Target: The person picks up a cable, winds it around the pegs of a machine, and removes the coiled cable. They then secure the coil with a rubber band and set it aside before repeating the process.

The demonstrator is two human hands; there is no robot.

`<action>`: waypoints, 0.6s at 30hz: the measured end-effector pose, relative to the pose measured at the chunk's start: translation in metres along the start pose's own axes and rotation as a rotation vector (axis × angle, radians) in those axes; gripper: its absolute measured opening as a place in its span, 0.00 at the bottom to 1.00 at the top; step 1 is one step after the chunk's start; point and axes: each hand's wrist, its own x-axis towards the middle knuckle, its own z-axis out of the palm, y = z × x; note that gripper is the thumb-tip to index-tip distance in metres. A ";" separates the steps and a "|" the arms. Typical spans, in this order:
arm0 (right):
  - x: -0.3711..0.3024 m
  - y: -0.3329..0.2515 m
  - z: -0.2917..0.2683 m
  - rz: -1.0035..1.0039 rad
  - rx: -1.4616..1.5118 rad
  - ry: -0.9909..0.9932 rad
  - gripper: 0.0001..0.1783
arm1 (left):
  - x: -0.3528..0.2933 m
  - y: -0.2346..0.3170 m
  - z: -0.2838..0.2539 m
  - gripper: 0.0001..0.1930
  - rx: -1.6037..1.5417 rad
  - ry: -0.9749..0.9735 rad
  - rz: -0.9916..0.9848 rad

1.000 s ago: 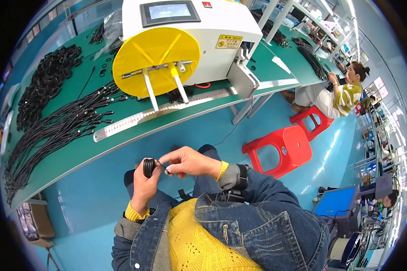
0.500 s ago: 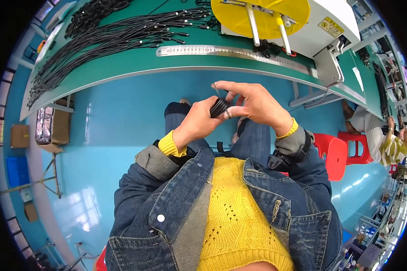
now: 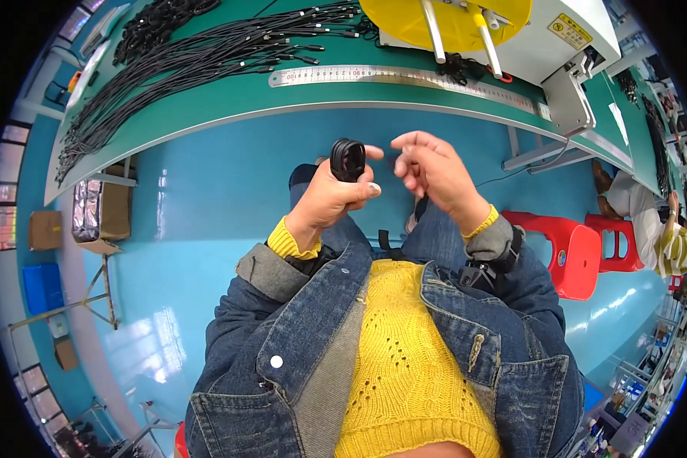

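A black cable wound into a small oval coil stands upright in my left hand, whose thumb and fingers close round its lower part. Just to the right, my right hand is raised, apart from the coil. Its index finger stretches toward the left while the other fingers bend loosely; nothing shows in them. Both hands are over my lap, in front of the table's near edge. Long straight black cables with light plug ends lie bundled on the green table.
A steel ruler lies along the table's front. Behind it stands a white machine with a yellow disc and projecting rods. Coiled cables are heaped at the far left. Red stools and another person are at the right.
My right hand has come away from the coil toward the right. My left hand has turned and lifted the coil upright, so its loop opening now shows. The view has shifted slightly.
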 end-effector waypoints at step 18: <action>0.044 0.093 -0.001 -0.048 -1.184 -0.257 0.24 | -0.017 -0.053 -0.045 0.09 0.586 -0.138 -0.716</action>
